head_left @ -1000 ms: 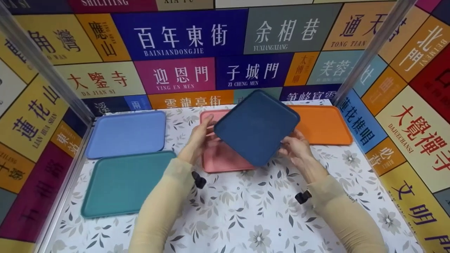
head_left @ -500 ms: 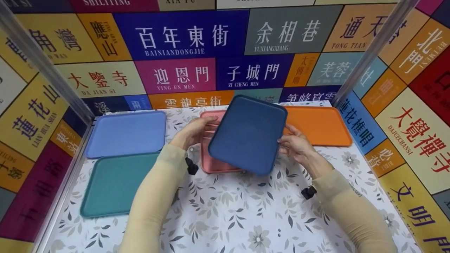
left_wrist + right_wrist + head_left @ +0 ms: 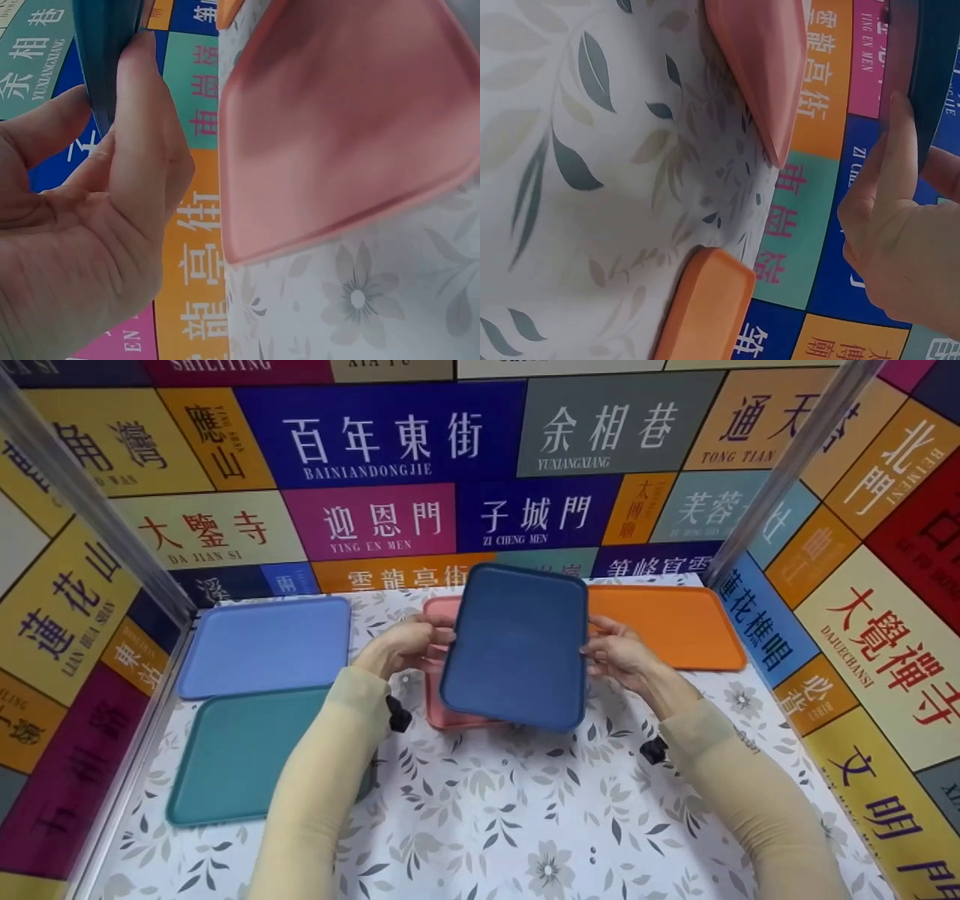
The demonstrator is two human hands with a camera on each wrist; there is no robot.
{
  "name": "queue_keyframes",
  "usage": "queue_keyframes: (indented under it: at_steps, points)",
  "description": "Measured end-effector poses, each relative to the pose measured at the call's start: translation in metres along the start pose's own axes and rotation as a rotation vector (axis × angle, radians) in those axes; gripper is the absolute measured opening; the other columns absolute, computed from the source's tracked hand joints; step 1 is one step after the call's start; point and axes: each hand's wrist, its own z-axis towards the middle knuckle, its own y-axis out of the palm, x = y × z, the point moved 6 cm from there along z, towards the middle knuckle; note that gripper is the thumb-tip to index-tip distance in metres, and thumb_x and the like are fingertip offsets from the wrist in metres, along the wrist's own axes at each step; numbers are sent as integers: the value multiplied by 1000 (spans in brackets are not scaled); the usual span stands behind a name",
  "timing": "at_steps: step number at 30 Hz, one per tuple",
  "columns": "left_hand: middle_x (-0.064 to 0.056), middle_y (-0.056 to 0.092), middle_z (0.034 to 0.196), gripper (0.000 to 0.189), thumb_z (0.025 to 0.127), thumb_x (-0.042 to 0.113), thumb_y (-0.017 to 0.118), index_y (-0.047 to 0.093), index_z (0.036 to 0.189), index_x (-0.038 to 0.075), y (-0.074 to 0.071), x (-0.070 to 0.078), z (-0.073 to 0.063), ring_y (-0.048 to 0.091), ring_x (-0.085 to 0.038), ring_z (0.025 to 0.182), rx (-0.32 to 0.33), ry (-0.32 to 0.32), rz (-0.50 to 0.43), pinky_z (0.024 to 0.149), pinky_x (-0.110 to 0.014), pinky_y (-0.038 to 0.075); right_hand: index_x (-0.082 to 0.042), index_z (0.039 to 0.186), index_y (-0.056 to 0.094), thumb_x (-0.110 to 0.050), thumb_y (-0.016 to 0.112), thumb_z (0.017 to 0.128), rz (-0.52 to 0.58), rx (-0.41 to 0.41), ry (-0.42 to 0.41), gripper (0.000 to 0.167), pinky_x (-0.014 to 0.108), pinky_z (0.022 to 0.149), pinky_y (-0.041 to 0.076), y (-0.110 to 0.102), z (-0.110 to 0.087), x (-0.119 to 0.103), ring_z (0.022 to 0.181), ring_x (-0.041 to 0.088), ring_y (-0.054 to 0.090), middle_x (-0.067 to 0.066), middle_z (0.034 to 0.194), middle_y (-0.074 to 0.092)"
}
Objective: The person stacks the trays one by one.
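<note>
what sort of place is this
Probably a small staged booth or demo set, not an ordinary room: panels printed with Chinese characters on three sides, metal-looking posts at the back corners, and a floral-patterned surface with plain coloured trays laid out on it.

Closed in by a far wall (image 3: 491, 457), a left wall (image 3: 75, 607) and a right wall (image 3: 877, 607), all patched in bright blocks with Chinese characters. Braced at the far corners by a left post (image 3: 96, 499) and a right post (image 3: 791, 472). Floored by a white surface (image 3: 465, 840) printed with grey leaves and flowers.
</note>
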Motion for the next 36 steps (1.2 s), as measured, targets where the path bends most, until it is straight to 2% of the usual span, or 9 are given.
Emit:
queue_keyframes:
  at_steps: [3, 5, 7, 13, 18, 22, 27, 32, 36]
  points:
    - [-5, 72, 121, 51, 112, 12, 60, 53, 162, 11, -2, -4, -1, 78, -18, 90, 13, -10, -22, 72, -32, 70, -7, 178, 28, 11, 55, 102, -87, 19, 10, 82, 22, 59, 55, 1, 8, -3, 85, 9, 67, 0, 119, 65]
    - [-6, 72, 122, 49, 112, 10, 59, 53, 161, 12, -2, -7, -2, 78, -19, 91, 19, -16, -39, 73, -33, 70, -7, 178, 28, 7, 57, 103, -139, 28, 20, 81, 21, 61, 57, 2, 12, -5, 94, 9, 69, 1, 124, 59]
    - [-6, 72, 120, 48, 112, 9, 59, 53, 159, 12, -3, -10, -3, 79, -19, 91, 32, -22, -51, 73, -34, 70, -7, 178, 29, 5, 58, 104, -175, 32, 29, 80, 20, 61, 58, 3, 16, -6, 97, 8, 68, 2, 126, 55]
    - [-4, 73, 109, 47, 110, 8, 63, 52, 156, 11, -4, -16, -6, 78, -17, 89, 61, -33, -65, 71, -33, 70, -4, 171, 43, 4, 59, 105, -205, 29, 45, 68, 17, 54, 54, 6, 27, -3, 89, 8, 68, 2, 120, 59]
    - [-6, 72, 109, 46, 110, 8, 63, 53, 155, 9, -4, -19, -7, 77, -18, 90, 81, -34, -44, 69, -32, 70, -3, 166, 51, 4, 61, 103, -216, 44, 52, 64, 18, 56, 56, 4, 34, 0, 90, 8, 73, -2, 112, 64]
    - [-7, 70, 113, 48, 109, 9, 64, 53, 156, 10, -3, -22, -5, 75, -18, 89, 110, -43, -22, 70, -31, 69, -3, 165, 52, 3, 62, 103, -211, 64, 58, 62, 19, 60, 57, 1, 36, 3, 91, 7, 74, -7, 110, 70]
    - [-6, 67, 107, 47, 108, 7, 64, 53, 154, 6, 2, -25, -1, 72, -17, 80, 105, -15, -23, 67, -31, 68, -4, 165, 53, 1, 65, 102, -226, 106, 74, 64, 23, 70, 61, -2, 38, 6, 96, 8, 73, -11, 110, 73]
    - [-6, 64, 106, 47, 108, 5, 62, 53, 154, 3, 0, -28, -2, 70, -18, 78, 130, 3, -15, 65, -31, 68, -5, 165, 53, -3, 66, 103, -291, 110, 67, 63, 33, 88, 68, 4, 44, 8, 100, 12, 71, -6, 110, 69]
    - [-7, 64, 107, 48, 107, 4, 61, 54, 154, 2, -4, -29, -5, 69, -18, 80, 172, 12, 24, 65, -31, 68, -6, 165, 53, -4, 65, 105, -337, 99, 51, 61, 36, 89, 71, 10, 49, 8, 95, 11, 73, -3, 106, 69]
